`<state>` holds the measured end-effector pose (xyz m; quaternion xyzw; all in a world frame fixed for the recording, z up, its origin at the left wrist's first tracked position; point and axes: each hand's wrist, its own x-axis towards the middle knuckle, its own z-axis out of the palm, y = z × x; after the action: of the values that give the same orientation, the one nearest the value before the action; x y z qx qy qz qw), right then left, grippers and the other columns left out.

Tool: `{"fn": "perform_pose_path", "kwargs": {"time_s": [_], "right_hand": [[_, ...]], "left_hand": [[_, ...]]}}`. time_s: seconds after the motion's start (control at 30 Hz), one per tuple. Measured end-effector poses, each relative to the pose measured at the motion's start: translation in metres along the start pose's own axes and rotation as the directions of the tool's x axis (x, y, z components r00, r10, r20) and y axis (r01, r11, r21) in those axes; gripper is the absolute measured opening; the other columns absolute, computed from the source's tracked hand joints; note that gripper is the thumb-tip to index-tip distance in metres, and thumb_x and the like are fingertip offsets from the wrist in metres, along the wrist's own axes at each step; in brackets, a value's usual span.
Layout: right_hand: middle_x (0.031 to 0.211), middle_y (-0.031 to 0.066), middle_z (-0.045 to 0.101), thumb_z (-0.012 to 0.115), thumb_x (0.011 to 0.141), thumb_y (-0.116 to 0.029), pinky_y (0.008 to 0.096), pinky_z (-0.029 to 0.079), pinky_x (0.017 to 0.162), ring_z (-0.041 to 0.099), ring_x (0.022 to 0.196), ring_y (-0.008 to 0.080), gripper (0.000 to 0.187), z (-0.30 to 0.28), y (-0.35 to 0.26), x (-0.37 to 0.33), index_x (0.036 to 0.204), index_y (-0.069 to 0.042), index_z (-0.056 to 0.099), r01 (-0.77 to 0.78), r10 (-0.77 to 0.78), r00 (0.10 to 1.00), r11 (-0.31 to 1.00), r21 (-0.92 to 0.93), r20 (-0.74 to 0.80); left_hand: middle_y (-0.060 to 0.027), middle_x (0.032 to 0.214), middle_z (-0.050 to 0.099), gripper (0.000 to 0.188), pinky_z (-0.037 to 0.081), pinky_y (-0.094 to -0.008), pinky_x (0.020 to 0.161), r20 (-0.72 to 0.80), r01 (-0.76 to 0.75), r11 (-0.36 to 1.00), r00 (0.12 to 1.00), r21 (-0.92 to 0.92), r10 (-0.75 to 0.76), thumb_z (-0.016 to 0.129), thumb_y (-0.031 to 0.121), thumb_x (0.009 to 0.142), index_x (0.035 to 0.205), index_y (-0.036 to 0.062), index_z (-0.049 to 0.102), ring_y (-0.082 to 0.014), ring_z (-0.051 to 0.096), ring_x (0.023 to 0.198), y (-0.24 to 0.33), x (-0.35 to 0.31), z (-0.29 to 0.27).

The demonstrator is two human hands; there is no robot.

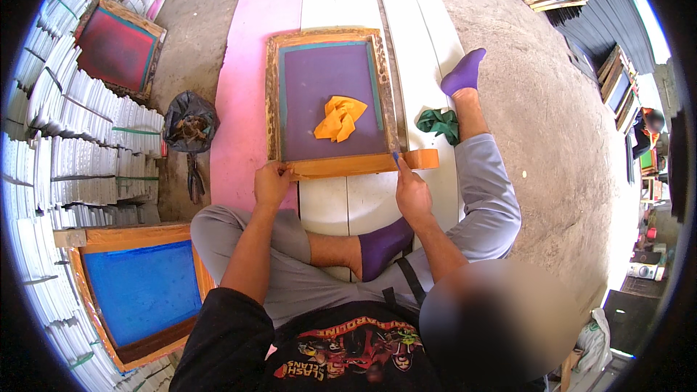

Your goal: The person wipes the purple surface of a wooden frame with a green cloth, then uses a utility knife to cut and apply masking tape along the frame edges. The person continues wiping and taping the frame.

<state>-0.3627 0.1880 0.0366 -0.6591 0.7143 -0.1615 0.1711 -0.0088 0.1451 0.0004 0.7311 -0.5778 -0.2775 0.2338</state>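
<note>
A wooden screen-printing frame (274,94) with purple mesh lies flat in front of me. Along its near edge runs a strip of brown packing tape (341,166), ending at the right in its roll (424,159). My left hand (271,184) is closed, pinching the tape's end at the near left corner. Beside the roll, at the near right corner, my right hand (414,194) is closed around a small blue tool (396,157); its kind is too small to tell. A crumpled yellow-orange cloth (339,119) rests on the mesh.
Beneath the frame are pink (247,65) and white boards (428,36). A green cloth (438,124) lies by my right leg. At the left are a black plastic bag (190,120), a blue screen (145,283), a red screen (116,47) and bundled white stacks (94,116).
</note>
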Motion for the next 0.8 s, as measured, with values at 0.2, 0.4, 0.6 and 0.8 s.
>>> {"fn": "perform_pose_path", "kwargs": {"time_s": [0.2, 0.4, 0.6, 0.8], "right_hand": [[0.105, 0.0248, 0.072, 0.050, 0.098, -0.009, 0.0562, 0.058, 0.074, 0.072, 0.083, 0.0447, 0.047, -0.002, -0.008, -0.001, 0.145, -0.010, 0.050, -0.040, 0.050, 0.994, 0.994, -0.104, 0.097], [0.103, 0.0243, 0.071, 0.050, 0.098, -0.010, 0.0568, 0.058, 0.074, 0.072, 0.084, 0.0459, 0.052, -0.011, -0.012, -0.026, 0.149, -0.014, 0.046, -0.079, 0.105, 0.981, 0.984, -0.159, 0.165], [0.095, 0.0214, 0.071, 0.054, 0.099, -0.012, 0.0548, 0.057, 0.077, 0.071, 0.082, 0.0444, 0.048, -0.004, 0.012, -0.050, 0.147, -0.014, 0.050, -0.070, 0.071, 0.997, 0.997, -0.037, 0.027], [0.095, 0.0196, 0.074, 0.070, 0.092, -0.025, 0.0502, 0.056, 0.081, 0.071, 0.091, 0.0398, 0.049, -0.057, 0.006, 0.002, 0.137, -0.010, 0.059, -0.115, 0.128, 0.978, 0.990, 0.082, -0.165]], "left_hand": [[-0.0189, 0.086, 0.076, 0.022, 0.058, -0.0404, 0.072, -0.029, -0.031, 0.999, 0.999, -0.009, 0.031, 0.079, 0.016, 0.083, 0.096, -0.0021, 0.077, -0.0302, 0.075, 0.077, -0.005, 0.002, 0.002], [-0.0181, 0.085, 0.076, 0.020, 0.058, -0.0392, 0.072, -0.029, -0.035, 0.999, 0.999, 0.021, 0.036, 0.079, 0.014, 0.083, 0.095, -0.0020, 0.077, -0.0292, 0.076, 0.077, 0.003, -0.001, -0.002], [-0.0179, 0.086, 0.077, 0.020, 0.059, -0.0380, 0.071, -0.024, -0.018, 1.000, 1.000, -0.006, 0.018, 0.080, 0.013, 0.084, 0.097, -0.0023, 0.077, -0.0276, 0.076, 0.075, -0.003, 0.003, 0.003], [-0.0192, 0.087, 0.076, 0.024, 0.058, -0.0377, 0.073, 0.010, 0.095, 0.978, 0.995, -0.186, -0.095, 0.082, 0.014, 0.082, 0.098, -0.0024, 0.077, -0.0292, 0.075, 0.078, -0.010, 0.002, 0.004]]}}
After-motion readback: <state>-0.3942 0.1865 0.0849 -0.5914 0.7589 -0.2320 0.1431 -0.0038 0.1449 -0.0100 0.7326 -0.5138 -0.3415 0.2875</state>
